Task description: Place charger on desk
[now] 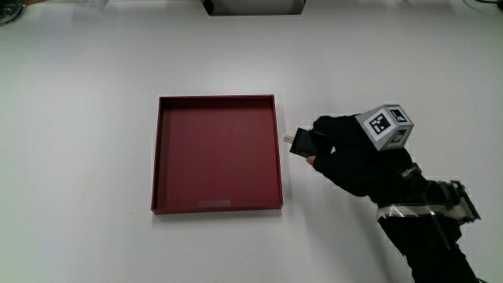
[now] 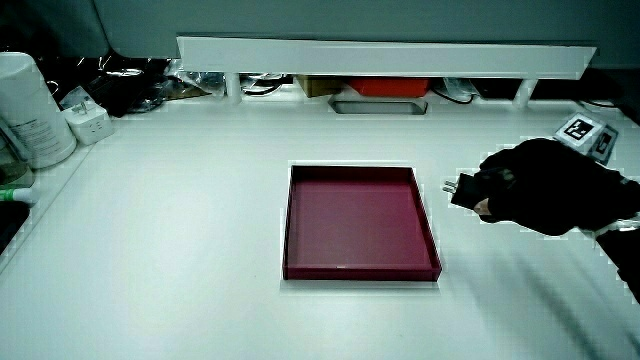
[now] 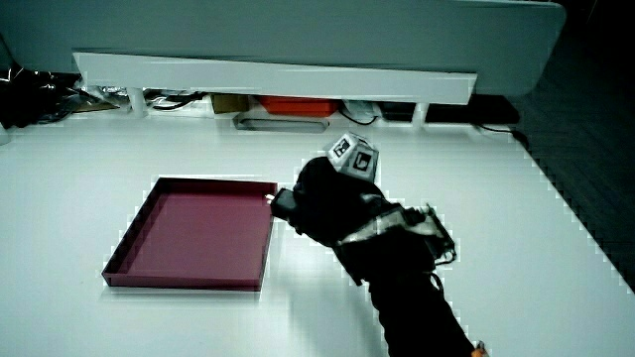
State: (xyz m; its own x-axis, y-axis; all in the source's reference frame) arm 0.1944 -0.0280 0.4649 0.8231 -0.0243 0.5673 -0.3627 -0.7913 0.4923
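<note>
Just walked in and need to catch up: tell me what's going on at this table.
A gloved hand is holding a small black charger just beside the rim of a shallow red tray, over the bare white desk. The tray itself has nothing in it. Whether the charger touches the desk yet cannot be told.

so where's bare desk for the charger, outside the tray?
The hand holds the charger just beside the red tray. Bare desk surrounds the tray; the strip between tray and hand is narrow. In a side view, crowded at the table's edge by the white bottle and under the partition shelf.
</note>
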